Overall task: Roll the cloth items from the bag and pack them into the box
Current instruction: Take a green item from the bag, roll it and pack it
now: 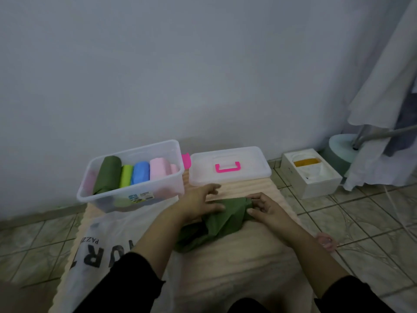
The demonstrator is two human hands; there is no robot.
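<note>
A dark green cloth [216, 222] lies crumpled on the peach mat [237, 267] in front of me. My left hand [200, 202] rests flat on its left part with fingers spread. My right hand [262, 207] pinches the cloth's upper right edge. The clear plastic box [94, 195] stands at the left and holds rolled cloths: dark green [107, 172], lime [126, 176], blue [141, 175] and pink [159, 171]. The white bag [101, 242] with black letters lies flat at my left.
The box's clear lid [230, 166] with a pink handle lies to the right of the box. A white cardboard box [312, 175] stands on the tiled floor at the right, near a fan base [338, 145] and hanging white fabric [388, 86]. My foot [327, 241] shows at the mat's right edge.
</note>
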